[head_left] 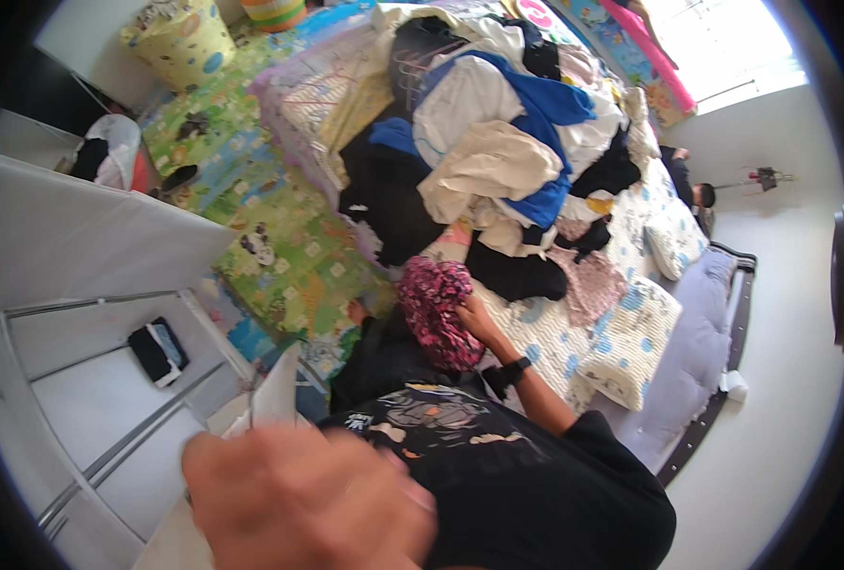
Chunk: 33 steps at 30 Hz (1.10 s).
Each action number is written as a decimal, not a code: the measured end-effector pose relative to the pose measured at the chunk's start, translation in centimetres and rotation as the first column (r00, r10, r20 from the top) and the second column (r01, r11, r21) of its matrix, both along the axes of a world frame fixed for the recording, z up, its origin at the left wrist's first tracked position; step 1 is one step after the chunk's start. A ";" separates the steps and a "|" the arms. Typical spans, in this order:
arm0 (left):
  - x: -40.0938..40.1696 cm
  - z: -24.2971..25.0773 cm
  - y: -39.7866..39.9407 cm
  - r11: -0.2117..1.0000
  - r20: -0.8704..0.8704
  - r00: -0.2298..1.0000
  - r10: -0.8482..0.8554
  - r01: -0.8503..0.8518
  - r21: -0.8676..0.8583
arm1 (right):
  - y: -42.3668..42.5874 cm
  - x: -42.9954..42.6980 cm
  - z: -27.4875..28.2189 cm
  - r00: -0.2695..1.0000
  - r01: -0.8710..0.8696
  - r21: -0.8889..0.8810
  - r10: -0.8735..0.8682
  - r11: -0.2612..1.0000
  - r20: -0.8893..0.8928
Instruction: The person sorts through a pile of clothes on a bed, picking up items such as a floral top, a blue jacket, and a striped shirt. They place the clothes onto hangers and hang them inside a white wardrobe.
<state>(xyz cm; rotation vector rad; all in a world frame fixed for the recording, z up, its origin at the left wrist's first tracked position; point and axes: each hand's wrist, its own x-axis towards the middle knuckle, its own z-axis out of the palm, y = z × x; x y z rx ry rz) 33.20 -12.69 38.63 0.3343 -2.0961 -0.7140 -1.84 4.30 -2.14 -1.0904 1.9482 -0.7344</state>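
My right hand (474,318), with a dark band on its wrist, grips a bunched pink-and-black patterned cloth (436,306) just in front of my body. Close to the camera and blurred, my left hand (308,491) is raised with its fingers curled; whether anything is in it cannot be made out. Beyond the patterned cloth, a heap of clothes lies on the bed, with a beige garment (493,167) on top. A blue garment (550,100), a white garment (464,100) and a black garment (386,192) show in the heap. A pale pink lace-like piece (589,285) lies at its right.
An open fabric wardrobe (101,399) with metal rods stands at left, folded dark clothes (158,350) inside. A patterned mat (251,214) covers the floor. Pillows (635,342) lie near the padded headboard (692,342). A person (685,182) is at the bed's far right side.
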 end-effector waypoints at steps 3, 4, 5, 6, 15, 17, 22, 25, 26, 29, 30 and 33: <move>-0.6 -7.2 -5.3 0.942 0.084 0.941 0.328 -0.319 -0.102 | -5.4 4.8 10.6 0.976 -0.097 0.040 0.102 0.995 -0.194; -2.8 -9.6 -7.3 0.933 0.134 0.925 0.355 -0.342 -0.113 | -6.3 4.3 13.2 0.986 -0.133 0.046 0.136 0.990 -0.092; -4.0 -12.9 -8.7 0.941 0.181 0.926 0.332 -0.311 -0.135 | -6.7 3.9 14.3 0.985 -0.171 0.052 0.171 0.984 0.008; -4.7 -15.4 -9.2 0.933 0.273 0.893 0.358 -0.327 -0.152 | -6.8 3.8 13.5 0.989 -0.113 -0.006 0.113 0.994 0.094; -6.5 -20.9 -13.3 0.949 0.485 0.816 0.314 -0.288 -0.129 | -13.8 3.8 18.6 0.989 -0.033 -0.325 0.078 0.945 0.125; -7.5 -20.3 -14.7 0.956 0.532 0.796 0.288 -0.271 -0.112 | -15.5 2.4 18.6 0.986 -0.041 -0.285 0.085 0.958 0.142; -10.1 -21.2 -15.0 0.933 0.584 0.795 0.163 -0.316 0.170 | -17.8 3.5 20.8 0.928 0.054 -0.392 0.099 0.918 0.359; -12.3 -25.5 -16.0 0.801 0.559 0.829 0.013 -0.344 0.490 | -18.8 2.8 20.8 0.836 0.232 -0.323 -0.018 0.918 0.549; -13.5 -27.7 -16.1 0.883 0.324 0.945 -0.046 -0.113 0.455 | -20.1 3.0 21.8 0.775 0.312 -0.288 -0.067 0.905 0.629; -17.6 -28.4 -15.7 0.763 0.076 0.954 -0.292 0.184 0.619 | -21.5 2.1 23.6 0.495 0.466 -0.030 -0.232 0.885 0.837; -19.0 -28.0 -15.8 0.850 0.181 0.942 -0.283 0.159 0.502 | -21.6 1.2 23.7 0.510 0.441 -0.029 -0.224 0.897 0.831; -22.2 -27.3 -18.8 0.954 0.227 0.953 -0.200 0.136 0.267 | -21.8 -1.5 25.3 0.572 0.415 -0.113 -0.162 0.903 0.804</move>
